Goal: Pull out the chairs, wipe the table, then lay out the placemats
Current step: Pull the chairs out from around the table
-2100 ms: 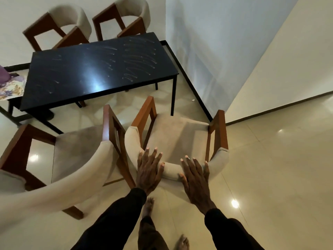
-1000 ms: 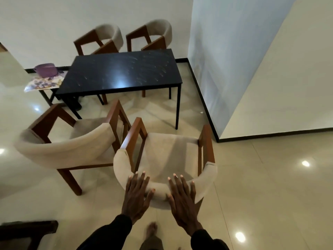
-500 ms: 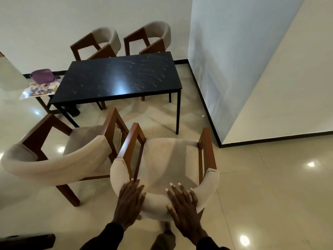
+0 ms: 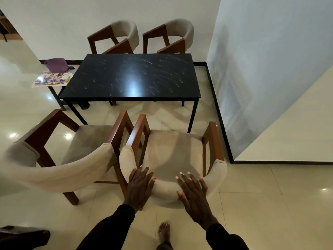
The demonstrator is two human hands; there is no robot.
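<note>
1. Left hand (image 4: 139, 188) and right hand (image 4: 194, 193): both flat, fingers straight, resting on the padded backrest of the right chair (image 4: 171, 150). They grasp nothing.
2. That chair stands off the near edge of the black table (image 4: 133, 74), its armrest just beside the left chair (image 4: 86, 139).
3. Floral placemats (image 4: 52, 80) lie beyond the table's left end, with a purple item (image 4: 56, 65) — perhaps a cloth — at their far edge.

The black surface (image 4: 108, 83) has streaks, the near left chair (image 4: 84, 141) and near right chair (image 4: 171, 150), tan with brown arms, stand pulled out side by side, the far left chair (image 4: 126, 35) and far right chair (image 4: 182, 33) sit behind it, and a flowery placemat (image 4: 52, 79) lies by its left end.
</note>
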